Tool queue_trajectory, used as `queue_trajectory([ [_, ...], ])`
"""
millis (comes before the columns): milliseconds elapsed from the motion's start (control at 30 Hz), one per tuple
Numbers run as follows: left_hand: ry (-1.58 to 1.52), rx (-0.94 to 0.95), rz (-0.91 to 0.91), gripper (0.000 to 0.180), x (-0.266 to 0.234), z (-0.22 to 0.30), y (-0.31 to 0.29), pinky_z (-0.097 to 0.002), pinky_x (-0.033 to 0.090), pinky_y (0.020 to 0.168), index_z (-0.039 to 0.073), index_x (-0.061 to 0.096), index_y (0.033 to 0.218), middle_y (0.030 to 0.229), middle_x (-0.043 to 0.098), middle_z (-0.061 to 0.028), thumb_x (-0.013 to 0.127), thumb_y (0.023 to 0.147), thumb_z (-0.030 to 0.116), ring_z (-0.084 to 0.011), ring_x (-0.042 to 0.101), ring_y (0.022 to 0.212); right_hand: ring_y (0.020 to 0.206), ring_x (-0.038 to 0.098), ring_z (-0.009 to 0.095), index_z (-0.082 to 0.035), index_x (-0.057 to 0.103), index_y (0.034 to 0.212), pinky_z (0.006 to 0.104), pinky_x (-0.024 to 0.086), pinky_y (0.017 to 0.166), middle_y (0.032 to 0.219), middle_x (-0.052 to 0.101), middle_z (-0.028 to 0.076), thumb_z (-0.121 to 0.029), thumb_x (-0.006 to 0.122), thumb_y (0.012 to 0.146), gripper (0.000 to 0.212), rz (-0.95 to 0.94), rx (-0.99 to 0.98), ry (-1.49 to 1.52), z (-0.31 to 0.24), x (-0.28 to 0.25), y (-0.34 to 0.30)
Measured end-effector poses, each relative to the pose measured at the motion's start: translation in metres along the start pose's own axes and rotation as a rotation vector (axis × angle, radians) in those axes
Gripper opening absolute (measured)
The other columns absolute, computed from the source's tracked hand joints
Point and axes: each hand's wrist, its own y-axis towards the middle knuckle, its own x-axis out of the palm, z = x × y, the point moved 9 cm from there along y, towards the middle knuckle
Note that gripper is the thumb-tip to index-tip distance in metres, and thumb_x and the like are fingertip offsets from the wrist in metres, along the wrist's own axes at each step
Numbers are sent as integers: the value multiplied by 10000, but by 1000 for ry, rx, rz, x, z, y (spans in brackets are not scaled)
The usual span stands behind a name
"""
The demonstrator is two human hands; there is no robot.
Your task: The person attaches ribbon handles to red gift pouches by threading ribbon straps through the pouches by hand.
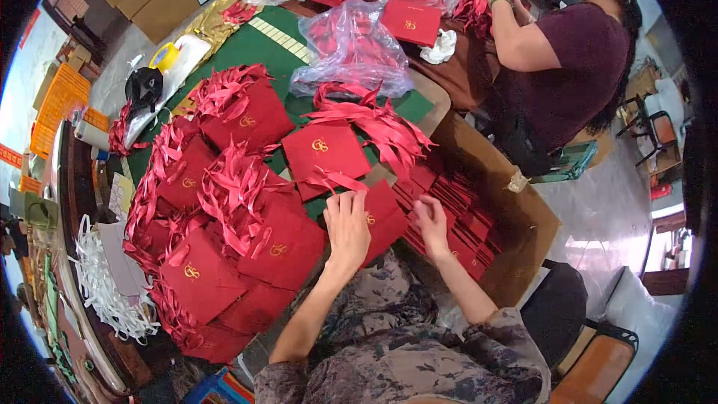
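In front of me is a flat red paper bag [384, 226] with a gold emblem. My left hand [348, 233] grips its upper left edge, where a ribbon [336, 179] lies by the fingertips. Just right of this bag, my right hand [432, 226] hangs with its fingers apart, over the near side of a cardboard box [516, 243]. Inside the box stand tightly packed rows of red bags [464, 217]. Beyond my left hand, another red bag [325, 151] lies flat, with loose red ribbons [381, 131] spread beside it.
A tall heap of red bags with ribbons [224, 254] fills the table's left side. Behind lies a clear plastic bag [351, 52] of red pieces on a green mat [280, 67]. At far right, another person [576, 60] handles red ribbons. White paper strips [112, 284] hang at left.
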Motion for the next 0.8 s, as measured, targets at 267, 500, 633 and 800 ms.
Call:
queue_trajectory([
  [267,-55,6,6,431,3,-1,4,-440,385,844,86,578,1161,1088,564,-121,703,758,0,-329,503,1031,882,615,92,-66,603,1104,247,497,746,1004,666,10,-233,610,1007,194,-63,131,335,13,11,22],
  [500,-166,-68,-58,436,8,-15,9,-451,384,870,87,572,1158,1037,632,-112,699,751,-6,-328,547,1013,734,474,37,-51,576,960,213,406,644,864,523,-37,-13,630,946,68,113,-464,-67,-66,-10,-9],
  [633,-184,-103,-66,452,12,-21,8,-449,388,886,87,570,1170,1077,650,-114,702,747,0,-331,560,1035,808,575,143,-8,617,966,261,472,704,888,571,66,52,612,892,96,-60,-722,-345,-116,32,-36],
  [800,-224,-80,-49,476,13,-18,9,-449,393,891,90,572,1193,1097,657,-113,696,744,-8,-332,565,1042,847,642,248,-16,670,1023,317,512,714,947,638,115,50,664,856,179,-210,-851,-446,-118,65,-39],
])
